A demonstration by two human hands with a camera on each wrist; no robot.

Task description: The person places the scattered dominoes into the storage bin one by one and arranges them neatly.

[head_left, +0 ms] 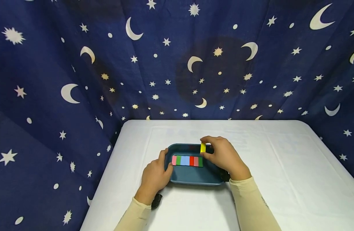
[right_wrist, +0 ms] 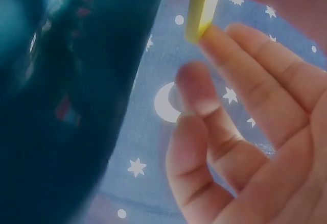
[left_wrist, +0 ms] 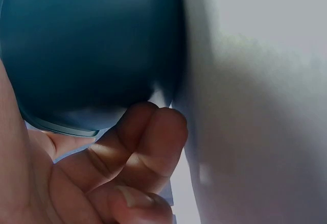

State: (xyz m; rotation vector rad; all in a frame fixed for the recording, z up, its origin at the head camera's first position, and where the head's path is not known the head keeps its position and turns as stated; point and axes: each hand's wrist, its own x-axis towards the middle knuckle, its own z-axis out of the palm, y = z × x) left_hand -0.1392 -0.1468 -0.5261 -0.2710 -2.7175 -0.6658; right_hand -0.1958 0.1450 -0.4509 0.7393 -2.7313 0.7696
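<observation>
A dark teal tray [head_left: 194, 175] with a raised rim sits on the table in the head view. My left hand [head_left: 154, 175] grips its left end, thumb over the rim; in the left wrist view, curled fingers [left_wrist: 163, 137] lie against the tray's outer wall [left_wrist: 92, 45]. Between thumb and fingertip, my right hand [head_left: 226, 155] pinches a small yellow block [head_left: 203, 148] above the tray's right part. The right wrist view also shows this yellow block [right_wrist: 200, 12]. Inside the tray lies a straight row of small pink, green, light blue and red blocks [head_left: 187, 160], touching side by side.
A white cloth [head_left: 289, 179] covers the table. Behind and to the left hangs a dark blue curtain [head_left: 162, 73] with moons and stars. Black wrist devices show under both hands, the left one [head_left: 157, 201] near the tray's front left.
</observation>
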